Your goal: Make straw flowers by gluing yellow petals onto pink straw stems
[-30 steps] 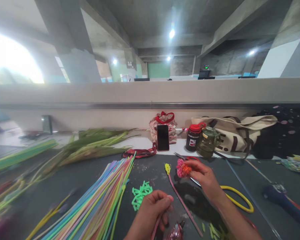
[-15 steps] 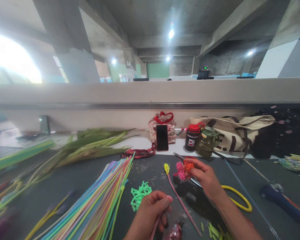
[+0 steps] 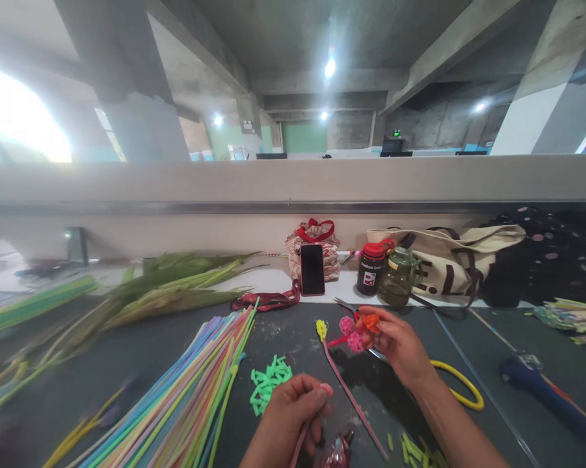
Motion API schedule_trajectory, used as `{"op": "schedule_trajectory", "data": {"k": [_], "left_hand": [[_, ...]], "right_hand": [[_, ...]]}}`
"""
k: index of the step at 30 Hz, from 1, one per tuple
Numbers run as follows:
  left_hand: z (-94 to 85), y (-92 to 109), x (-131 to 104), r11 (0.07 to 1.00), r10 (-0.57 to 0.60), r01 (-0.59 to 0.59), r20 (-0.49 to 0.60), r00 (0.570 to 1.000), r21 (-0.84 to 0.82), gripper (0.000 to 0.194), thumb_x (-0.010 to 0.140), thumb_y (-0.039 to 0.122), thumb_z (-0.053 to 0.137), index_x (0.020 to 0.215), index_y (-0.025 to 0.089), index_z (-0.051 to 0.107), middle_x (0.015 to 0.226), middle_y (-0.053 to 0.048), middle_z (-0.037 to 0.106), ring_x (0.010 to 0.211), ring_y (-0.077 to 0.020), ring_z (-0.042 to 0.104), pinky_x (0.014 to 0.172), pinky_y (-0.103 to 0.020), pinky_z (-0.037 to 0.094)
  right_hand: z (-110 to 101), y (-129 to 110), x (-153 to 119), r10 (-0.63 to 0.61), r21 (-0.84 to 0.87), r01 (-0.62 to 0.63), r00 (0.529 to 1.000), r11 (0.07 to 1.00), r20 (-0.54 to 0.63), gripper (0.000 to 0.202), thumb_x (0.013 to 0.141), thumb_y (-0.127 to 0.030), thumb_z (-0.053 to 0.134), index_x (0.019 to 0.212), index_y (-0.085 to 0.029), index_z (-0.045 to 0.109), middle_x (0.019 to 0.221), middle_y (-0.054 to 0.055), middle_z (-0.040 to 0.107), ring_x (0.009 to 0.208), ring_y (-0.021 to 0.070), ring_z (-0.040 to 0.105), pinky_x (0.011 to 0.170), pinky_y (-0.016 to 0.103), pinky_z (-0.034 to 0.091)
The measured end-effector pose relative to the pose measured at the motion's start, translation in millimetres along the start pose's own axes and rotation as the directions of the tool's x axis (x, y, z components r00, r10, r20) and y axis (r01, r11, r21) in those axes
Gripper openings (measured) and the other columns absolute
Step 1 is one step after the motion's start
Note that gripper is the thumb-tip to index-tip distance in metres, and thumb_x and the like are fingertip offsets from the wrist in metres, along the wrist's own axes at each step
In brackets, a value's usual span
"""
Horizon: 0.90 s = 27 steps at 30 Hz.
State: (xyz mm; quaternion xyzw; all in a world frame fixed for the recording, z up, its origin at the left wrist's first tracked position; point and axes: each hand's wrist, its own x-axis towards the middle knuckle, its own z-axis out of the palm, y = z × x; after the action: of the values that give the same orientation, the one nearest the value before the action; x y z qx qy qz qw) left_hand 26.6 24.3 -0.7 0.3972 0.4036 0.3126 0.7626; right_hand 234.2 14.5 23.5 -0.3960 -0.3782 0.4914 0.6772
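Observation:
My left hand [image 3: 300, 409] pinches a pink strip [image 3: 301, 444], whose pink tip shows above the fingertips. To its right and higher, my right hand [image 3: 395, 341] has its fingers closed round an orange piece [image 3: 371, 322]. Pink knotted balls [image 3: 355, 341] hang at the fingertips of that hand, with a darker pink strand pointing left. Between the hands a pink stem with a yellow head [image 3: 322, 330] lies on the dark table. Scissors [image 3: 345, 304] with a yellow handle [image 3: 461, 383] lie partly behind my right hand; whether both parts belong together is hard to tell.
Green short pieces [image 3: 272, 380] lie beside my left hand, left of them a bundle of coloured strips [image 3: 175, 390]. A phone [image 3: 313, 270], a black bottle [image 3: 371, 270], a green jug [image 3: 397, 279] and a canvas bag [image 3: 449, 260] stand at the back. A shiny red object [image 3: 338, 452] lies in front.
The whole view has shifted slightly, so things sit a little further left. The pink balls at my right hand have turned and spread apart, and the dark pink strand shows longer.

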Motion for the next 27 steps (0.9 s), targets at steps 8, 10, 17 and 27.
{"op": "schedule_trajectory", "data": {"k": [8, 10, 17, 27], "left_hand": [[-1.2, -1, 2, 1.0, -0.001, 0.001, 0.011, 1.0, 0.013, 0.035, 0.055, 0.041, 0.074, 0.063, 0.015, 0.053, 0.053, 0.001, 0.062, 0.028, -0.0023, 0.038, 0.028, -0.014, 0.023], [-1.5, -1, 2, 1.0, 0.007, -0.007, 0.015, 1.0, 0.02, 0.034, 0.056, 0.041, 0.074, 0.063, 0.015, 0.053, 0.053, 0.001, 0.061, 0.027, -0.0024, 0.038, 0.028, -0.014, 0.022], [-0.9, 3, -4, 0.999, 0.003, -0.005, 0.037, 0.999, 0.049, 0.027, 0.063, 0.035, 0.071, 0.065, 0.014, 0.055, 0.053, 0.002, 0.06, 0.031, -0.0013, 0.04, 0.031, -0.012, 0.026], [-1.0, 5, -6, 0.999, -0.028, 0.025, 0.081, 0.996, 0.031, 0.025, 0.064, 0.033, 0.072, 0.065, 0.014, 0.056, 0.057, 0.001, 0.062, 0.033, -0.0014, 0.041, 0.032, -0.012, 0.028]], "right_hand": [[-5, 3, 2, -0.052, -0.11, 0.052, 0.999, 0.993, 0.001, 0.03, 0.073, -0.028, 0.054, 0.097, -0.015, 0.066, 0.079, 0.008, 0.069, 0.058, 0.0166, 0.06, 0.056, 0.03, 0.046], [-7, 3, 3, -0.086, -0.191, 0.084, 0.996, 0.978, -0.003, 0.031, 0.075, -0.028, 0.051, 0.099, -0.014, 0.065, 0.081, 0.009, 0.069, 0.058, 0.0176, 0.061, 0.056, 0.032, 0.047], [-22, -13, 6, -0.271, -0.663, 0.183, 0.962, 0.725, -0.03, 0.029, 0.077, -0.025, 0.052, 0.104, -0.021, 0.061, 0.095, 0.004, 0.067, 0.085, 0.0203, 0.06, 0.078, 0.034, 0.044], [-67, 3, 11, -0.031, -0.981, 0.149, 0.989, 0.128, 0.146, 0.018, 0.078, -0.023, 0.061, 0.094, -0.018, 0.064, 0.103, 0.005, 0.063, 0.097, 0.022, 0.056, 0.083, 0.042, 0.041]]}}
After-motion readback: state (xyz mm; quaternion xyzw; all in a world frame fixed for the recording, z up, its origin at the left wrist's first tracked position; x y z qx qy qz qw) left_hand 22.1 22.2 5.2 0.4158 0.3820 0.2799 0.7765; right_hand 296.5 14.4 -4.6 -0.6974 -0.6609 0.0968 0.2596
